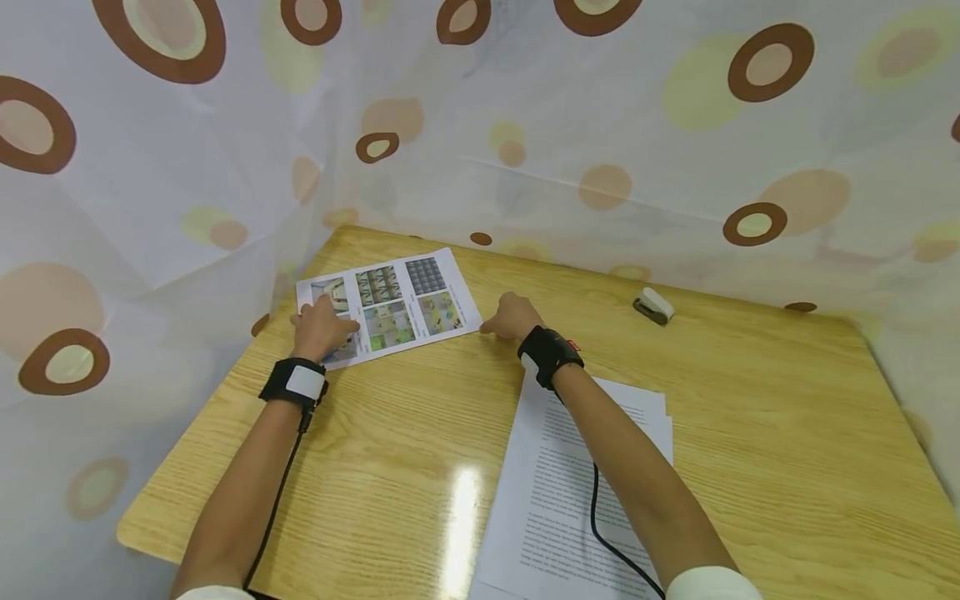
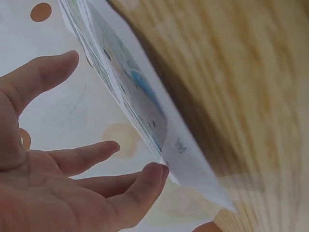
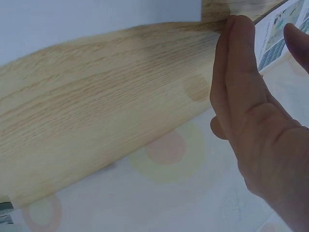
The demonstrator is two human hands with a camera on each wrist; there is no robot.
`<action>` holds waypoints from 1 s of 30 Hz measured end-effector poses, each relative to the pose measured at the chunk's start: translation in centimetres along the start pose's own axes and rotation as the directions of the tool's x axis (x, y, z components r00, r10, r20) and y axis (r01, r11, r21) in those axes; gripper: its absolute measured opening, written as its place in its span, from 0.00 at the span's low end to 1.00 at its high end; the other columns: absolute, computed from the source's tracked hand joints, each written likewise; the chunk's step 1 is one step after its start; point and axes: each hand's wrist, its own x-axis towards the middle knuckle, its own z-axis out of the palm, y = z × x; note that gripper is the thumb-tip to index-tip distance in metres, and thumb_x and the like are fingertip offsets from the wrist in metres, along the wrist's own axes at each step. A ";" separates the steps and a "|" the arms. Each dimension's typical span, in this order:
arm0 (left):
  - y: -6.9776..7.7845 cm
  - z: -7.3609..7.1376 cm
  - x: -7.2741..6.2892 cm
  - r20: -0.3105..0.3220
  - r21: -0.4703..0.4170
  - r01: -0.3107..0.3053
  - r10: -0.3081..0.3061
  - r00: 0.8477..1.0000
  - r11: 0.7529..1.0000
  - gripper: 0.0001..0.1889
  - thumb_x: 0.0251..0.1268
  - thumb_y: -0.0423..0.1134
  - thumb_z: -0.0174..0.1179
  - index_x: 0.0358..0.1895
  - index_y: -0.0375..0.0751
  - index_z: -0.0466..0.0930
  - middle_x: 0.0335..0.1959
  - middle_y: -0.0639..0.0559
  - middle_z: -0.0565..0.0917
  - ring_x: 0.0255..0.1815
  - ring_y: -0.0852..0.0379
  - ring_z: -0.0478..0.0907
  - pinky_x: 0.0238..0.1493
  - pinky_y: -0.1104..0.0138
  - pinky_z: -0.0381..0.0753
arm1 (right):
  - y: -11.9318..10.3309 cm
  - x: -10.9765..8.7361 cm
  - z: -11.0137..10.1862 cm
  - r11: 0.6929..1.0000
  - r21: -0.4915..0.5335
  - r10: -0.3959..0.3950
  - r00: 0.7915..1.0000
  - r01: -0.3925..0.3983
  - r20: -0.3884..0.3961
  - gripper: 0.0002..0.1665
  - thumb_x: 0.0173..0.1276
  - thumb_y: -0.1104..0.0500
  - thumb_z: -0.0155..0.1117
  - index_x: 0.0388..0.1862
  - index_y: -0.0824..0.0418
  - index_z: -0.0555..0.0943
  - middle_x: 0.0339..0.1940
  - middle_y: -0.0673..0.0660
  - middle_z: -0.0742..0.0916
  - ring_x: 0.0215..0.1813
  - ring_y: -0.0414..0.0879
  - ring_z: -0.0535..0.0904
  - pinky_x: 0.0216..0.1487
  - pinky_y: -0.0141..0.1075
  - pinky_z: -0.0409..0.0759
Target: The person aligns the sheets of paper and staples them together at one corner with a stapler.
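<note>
A printed sheet (image 1: 388, 323) with two rows of colour pictures lies at the far left of the wooden table. My left hand (image 1: 321, 329) is over its left part. In the left wrist view, the fingers (image 2: 140, 193) are spread and loosely bent, with a fingertip at the sheet's edge and the thumb apart from it. At the sheet's right corner is my right hand (image 1: 516, 317), its fingertips right by the edge. The right wrist view shows these fingers (image 3: 241, 63) straight and together, the thumb held away.
Pages of printed text (image 1: 536, 517) lie in a loose stack under my right forearm. A small white and black stapler (image 1: 654, 306) sits near the back edge of the table (image 1: 787, 433). A dotted curtain (image 1: 525, 108) hangs behind and at the sides. Cables run from both wristbands.
</note>
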 end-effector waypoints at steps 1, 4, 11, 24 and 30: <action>0.0 0.0 0.0 0.003 -0.005 0.000 0.000 1.000 1.000 0.35 0.66 0.40 0.61 0.66 0.15 0.62 0.62 0.21 0.69 0.63 0.25 0.62 0.61 0.40 0.53 | 0.0 0.1 0.1 1.000 0.006 0.003 1.000 -0.003 -0.003 0.16 0.65 0.55 0.72 0.29 0.66 0.78 0.17 0.53 0.72 0.23 0.45 0.68 0.28 0.35 0.66; -0.1 -0.1 0.1 -0.019 -0.001 0.019 -0.019 1.000 1.000 0.30 0.66 0.40 0.60 0.61 0.17 0.67 0.60 0.18 0.67 0.61 0.22 0.61 0.60 0.39 0.57 | -0.1 0.1 0.2 1.000 0.024 0.005 1.000 -0.004 -0.021 0.17 0.65 0.55 0.71 0.35 0.68 0.79 0.20 0.54 0.74 0.26 0.47 0.70 0.31 0.35 0.67; 0.1 -0.1 0.4 0.016 0.014 0.072 -0.072 0.997 0.997 0.29 0.67 0.42 0.57 0.59 0.18 0.66 0.60 0.15 0.64 0.61 0.18 0.58 0.59 0.36 0.60 | -0.9 -0.1 0.5 0.997 0.073 -0.001 0.999 0.004 -0.047 0.15 0.64 0.58 0.71 0.27 0.67 0.78 0.16 0.53 0.75 0.22 0.45 0.70 0.28 0.35 0.67; -0.5 -0.1 0.6 -0.044 0.004 0.087 -0.086 0.995 0.996 0.31 0.66 0.41 0.59 0.62 0.18 0.65 0.57 0.17 0.69 0.57 0.22 0.64 0.55 0.39 0.65 | -1.2 0.7 1.3 0.998 0.065 -0.014 0.999 0.017 -0.034 0.16 0.65 0.55 0.72 0.25 0.67 0.83 0.13 0.53 0.79 0.19 0.45 0.72 0.28 0.34 0.68; -0.4 -0.1 0.8 -0.060 -0.025 0.029 -0.031 0.998 0.999 0.36 0.66 0.35 0.58 0.70 0.15 0.56 0.63 0.19 0.68 0.62 0.26 0.68 0.64 0.43 0.56 | -1.1 0.8 1.5 0.996 0.084 -0.014 1.000 0.016 -0.019 0.14 0.64 0.57 0.72 0.28 0.68 0.84 0.14 0.54 0.81 0.19 0.44 0.73 0.27 0.33 0.69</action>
